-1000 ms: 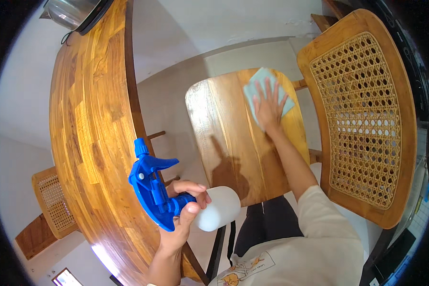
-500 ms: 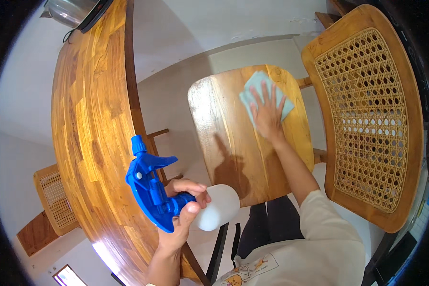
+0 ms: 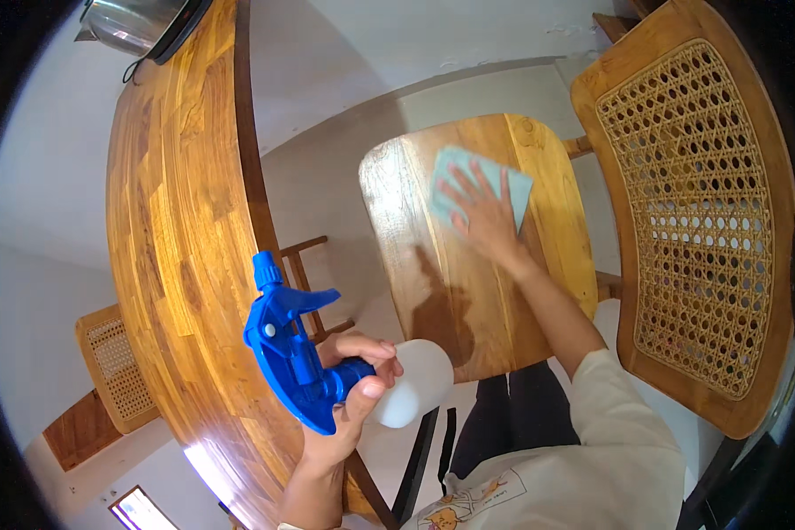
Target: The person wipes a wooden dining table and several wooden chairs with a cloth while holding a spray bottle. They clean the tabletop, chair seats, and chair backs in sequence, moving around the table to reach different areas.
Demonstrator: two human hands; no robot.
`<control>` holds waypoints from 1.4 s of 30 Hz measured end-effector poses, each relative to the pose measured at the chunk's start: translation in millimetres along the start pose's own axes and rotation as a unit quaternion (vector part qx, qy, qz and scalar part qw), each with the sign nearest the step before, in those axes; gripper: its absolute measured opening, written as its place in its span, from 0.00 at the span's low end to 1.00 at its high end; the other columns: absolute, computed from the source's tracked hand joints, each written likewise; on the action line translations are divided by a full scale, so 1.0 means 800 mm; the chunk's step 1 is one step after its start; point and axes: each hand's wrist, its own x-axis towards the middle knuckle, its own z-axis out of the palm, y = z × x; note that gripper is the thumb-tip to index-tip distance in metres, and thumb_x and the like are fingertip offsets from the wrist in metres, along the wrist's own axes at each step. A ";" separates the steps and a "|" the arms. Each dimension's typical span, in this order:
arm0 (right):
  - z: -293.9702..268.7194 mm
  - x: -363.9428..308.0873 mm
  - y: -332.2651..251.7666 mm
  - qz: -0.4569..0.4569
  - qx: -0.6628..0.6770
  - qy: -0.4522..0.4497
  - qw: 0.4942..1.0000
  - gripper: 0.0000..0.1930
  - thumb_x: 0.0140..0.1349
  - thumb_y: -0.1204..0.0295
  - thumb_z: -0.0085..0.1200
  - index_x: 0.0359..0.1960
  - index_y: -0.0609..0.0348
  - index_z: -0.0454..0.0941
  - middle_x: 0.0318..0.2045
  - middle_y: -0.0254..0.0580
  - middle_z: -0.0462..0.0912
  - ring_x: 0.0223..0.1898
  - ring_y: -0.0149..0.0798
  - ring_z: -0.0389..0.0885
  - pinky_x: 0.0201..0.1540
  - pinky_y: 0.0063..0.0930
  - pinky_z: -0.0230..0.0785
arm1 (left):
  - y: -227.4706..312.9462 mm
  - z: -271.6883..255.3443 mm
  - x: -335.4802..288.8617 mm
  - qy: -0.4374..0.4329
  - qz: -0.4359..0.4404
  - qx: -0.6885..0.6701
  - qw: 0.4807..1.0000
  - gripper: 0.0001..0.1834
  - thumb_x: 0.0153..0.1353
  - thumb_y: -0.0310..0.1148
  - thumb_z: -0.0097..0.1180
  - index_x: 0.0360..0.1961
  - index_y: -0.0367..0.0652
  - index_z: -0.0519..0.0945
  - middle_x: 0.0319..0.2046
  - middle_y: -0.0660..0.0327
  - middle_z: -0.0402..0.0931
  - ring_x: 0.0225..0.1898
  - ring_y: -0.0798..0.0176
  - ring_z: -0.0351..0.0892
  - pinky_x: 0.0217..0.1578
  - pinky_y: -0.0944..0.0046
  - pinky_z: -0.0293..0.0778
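Note:
My left hand [image 3: 349, 389] grips a spray bottle [image 3: 327, 371] with a blue trigger head and a white body, held over the edge of the long wooden table [image 3: 181, 230]. My right hand [image 3: 481, 212] lies flat with spread fingers on a light blue cloth [image 3: 473, 185], pressing it onto the wooden seat [image 3: 468, 291] of a chair. The seat's surface looks wet and shiny near the cloth. The chair's cane-woven backrest [image 3: 698, 212] stands to the right of my arm.
A metal pot [image 3: 137, 26] stands at the far end of the table. A second cane-backed chair [image 3: 110, 367] sits beyond the table at the left. Another chair's wooden rungs [image 3: 309, 274] show under the table. The floor is pale.
My right hand has slid the cloth leftward and a little toward me across the seat. The spray bottle in my left hand has barely moved.

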 end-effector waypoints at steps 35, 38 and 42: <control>-0.077 0.070 0.000 0.233 0.221 -0.074 0.944 0.18 0.52 0.71 0.55 0.46 0.52 0.73 0.44 0.44 0.76 0.44 0.47 0.74 0.44 0.38 0.66 | -0.001 -0.001 -0.003 0.005 -0.016 0.087 0.996 0.24 0.53 0.52 0.56 0.34 0.40 0.71 0.19 0.63 0.67 0.26 0.64 0.69 0.44 0.55 0.66; -0.080 0.040 0.030 0.169 0.056 0.175 0.968 0.18 0.51 0.74 0.55 0.46 0.51 0.73 0.42 0.42 0.75 0.44 0.46 0.72 0.46 0.36 0.64 | 0.000 0.002 -0.001 -0.001 -0.013 0.090 0.996 0.24 0.53 0.52 0.56 0.34 0.40 0.71 0.19 0.63 0.66 0.26 0.64 0.69 0.44 0.55 0.66; -0.054 0.005 0.058 0.185 0.204 0.219 0.936 0.15 0.51 0.73 0.55 0.44 0.53 0.74 0.36 0.40 0.74 0.40 0.45 0.70 0.43 0.35 0.63 | -0.001 0.004 0.001 -0.006 -0.009 0.092 0.996 0.24 0.53 0.53 0.55 0.34 0.40 0.70 0.19 0.63 0.65 0.25 0.64 0.67 0.43 0.56 0.66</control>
